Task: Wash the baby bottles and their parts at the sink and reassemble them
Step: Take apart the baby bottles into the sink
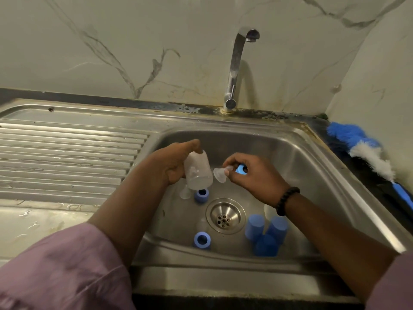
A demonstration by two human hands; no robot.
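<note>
Over the steel sink basin, my left hand grips a clear baby bottle, held mouth down. My right hand pinches a clear silicone nipple by its tip, and a blue collar ring sits under its fingers. On the basin floor lie another clear nipple, two blue collar rings and three blue caps clustered to the right of the drain.
The tap stands behind the basin with no water running. A ribbed draining board stretches to the left. A blue and white bottle brush lies on the dark counter at the right, against the marble wall.
</note>
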